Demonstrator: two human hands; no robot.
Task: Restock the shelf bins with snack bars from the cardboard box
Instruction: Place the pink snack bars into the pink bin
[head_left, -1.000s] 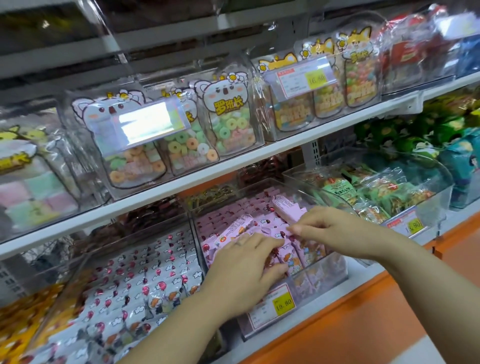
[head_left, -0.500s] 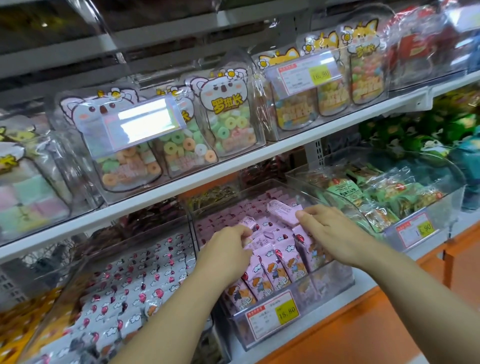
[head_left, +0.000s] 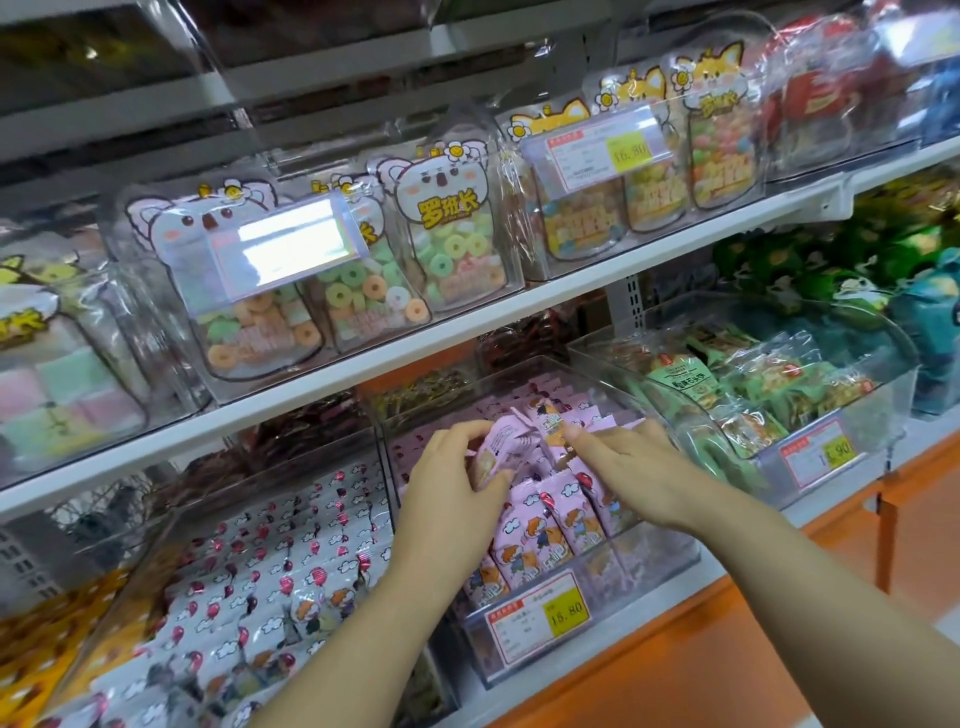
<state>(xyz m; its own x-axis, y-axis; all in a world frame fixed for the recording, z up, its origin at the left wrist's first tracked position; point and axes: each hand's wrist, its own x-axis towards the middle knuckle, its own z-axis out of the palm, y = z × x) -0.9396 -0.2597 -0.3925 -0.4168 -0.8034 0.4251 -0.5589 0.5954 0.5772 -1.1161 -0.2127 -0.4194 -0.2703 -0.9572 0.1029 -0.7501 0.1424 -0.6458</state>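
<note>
A clear plastic bin (head_left: 654, 564) on the lower shelf holds several pink snack bar packets (head_left: 558, 519) standing in rows. My left hand (head_left: 452, 483) is inside the bin and grips a small bunch of pink packets (head_left: 501, 449), tilted toward the back. My right hand (head_left: 631, 467) reaches in from the right with its fingers stretched out, the fingertips touching a pink packet (head_left: 550, 423) near the back of the bin. The cardboard box is not in view.
A bin of white packets with red balloons (head_left: 291, 566) sits to the left, a bin of green packets (head_left: 753, 395) to the right. The white upper shelf (head_left: 467, 325) carries bags of ring candy (head_left: 452, 244). A yellow price tag (head_left: 540, 616) hangs on the pink bin's front.
My left hand has lifted and closed around a bunch of pink packets, tipping them back. My right hand has slid left along the back packets. The view has shifted slightly.
</note>
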